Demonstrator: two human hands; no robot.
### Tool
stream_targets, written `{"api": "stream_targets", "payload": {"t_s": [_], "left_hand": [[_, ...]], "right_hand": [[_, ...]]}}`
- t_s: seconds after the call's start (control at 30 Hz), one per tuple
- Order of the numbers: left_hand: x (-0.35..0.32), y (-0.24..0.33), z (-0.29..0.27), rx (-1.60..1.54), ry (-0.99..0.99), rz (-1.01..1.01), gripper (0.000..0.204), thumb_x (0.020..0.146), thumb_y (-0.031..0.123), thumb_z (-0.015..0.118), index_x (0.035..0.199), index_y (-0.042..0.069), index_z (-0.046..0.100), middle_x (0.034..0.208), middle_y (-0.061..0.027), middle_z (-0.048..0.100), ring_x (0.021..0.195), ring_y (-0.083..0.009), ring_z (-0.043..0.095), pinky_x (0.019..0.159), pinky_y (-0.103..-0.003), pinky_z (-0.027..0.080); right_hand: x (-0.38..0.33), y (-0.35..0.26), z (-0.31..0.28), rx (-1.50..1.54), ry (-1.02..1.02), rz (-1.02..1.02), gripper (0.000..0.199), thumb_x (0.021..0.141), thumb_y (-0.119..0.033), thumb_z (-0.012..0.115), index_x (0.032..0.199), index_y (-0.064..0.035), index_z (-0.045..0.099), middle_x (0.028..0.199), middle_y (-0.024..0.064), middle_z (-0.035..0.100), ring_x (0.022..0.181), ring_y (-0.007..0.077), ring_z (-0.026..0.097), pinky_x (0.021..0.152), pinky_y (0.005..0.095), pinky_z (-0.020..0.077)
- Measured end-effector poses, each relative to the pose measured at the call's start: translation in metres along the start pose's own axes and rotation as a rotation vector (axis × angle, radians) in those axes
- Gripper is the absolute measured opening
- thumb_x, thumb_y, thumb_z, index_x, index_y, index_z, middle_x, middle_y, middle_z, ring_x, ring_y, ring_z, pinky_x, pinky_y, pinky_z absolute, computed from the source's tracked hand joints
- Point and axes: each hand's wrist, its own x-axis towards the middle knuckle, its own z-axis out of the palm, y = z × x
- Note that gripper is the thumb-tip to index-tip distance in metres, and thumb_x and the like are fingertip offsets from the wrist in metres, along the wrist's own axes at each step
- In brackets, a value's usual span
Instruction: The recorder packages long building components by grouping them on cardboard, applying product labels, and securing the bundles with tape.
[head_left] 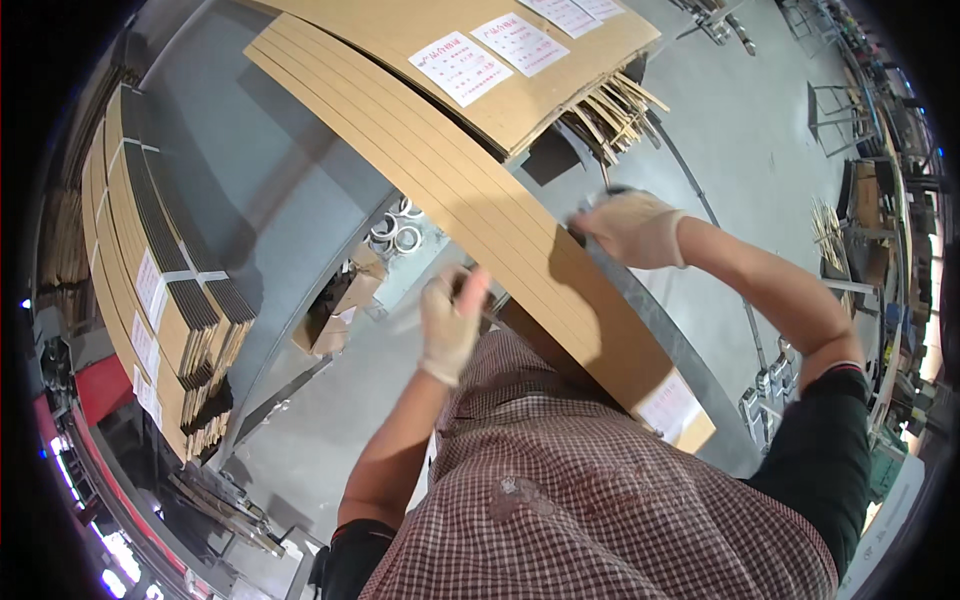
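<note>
A long stack of brown cardboard strips (480, 205) lies slantwise in front of me, from the far left to the near right. A white printed label (668, 405) is on its near end. My left hand (452, 325), in a pale glove with bare fingertips, is at the stack's left edge, fingers curled, thumb raised. Motion blurs it, and whatever it may hold cannot be made out. My right hand (632, 230), also gloved, is beside the right edge. Its fingers are closed on a small dark object, mostly hidden and of unclear kind.
Large cardboard sheets (560, 85) with white labels lie beyond the stack. Strapped cardboard bundles (150, 260) stand on the grey table (270, 170) at left. White tape-like rolls (398, 228) and an opened carton (340, 305) are below. Thin cardboard offcuts (612, 112) stick out at the far right.
</note>
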Motion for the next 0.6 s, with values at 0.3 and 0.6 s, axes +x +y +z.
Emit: {"api": "stream_targets", "payload": {"t_s": [0.3, 0.6], "left_hand": [[-0.032, 0.058, 0.023, -0.259, 0.061, 0.405, 0.026, 0.084, 0.008, 0.075, 0.101, 0.001, 0.058, 0.094, -0.0060, 0.061, 0.082, -0.0098, 0.059, 0.068, -0.025, 0.051], [0.020, -0.088, 0.008, -0.269, -0.013, 0.025, 0.036, 0.102, 0.036, 0.053, 0.108, 0.001, 0.060, 0.101, -0.0100, 0.065, 0.092, -0.0190, 0.063, 0.083, -0.032, 0.051]], "right_hand": [[-0.029, -0.081, -0.018, 0.359, 0.197, -0.396, 0.058, 0.091, -0.017, 0.060, 0.145, -0.0309, 0.040, 0.100, 0.0131, 0.065, 0.089, 0.0341, 0.067, 0.075, 0.0409, 0.0539], [0.079, 0.038, 0.001, 0.208, 0.012, -0.141, 0.036, 0.094, -0.029, 0.057, 0.122, -0.0078, 0.066, 0.126, 0.0129, 0.065, 0.112, 0.0287, 0.063, 0.092, 0.0333, 0.0497]]}}
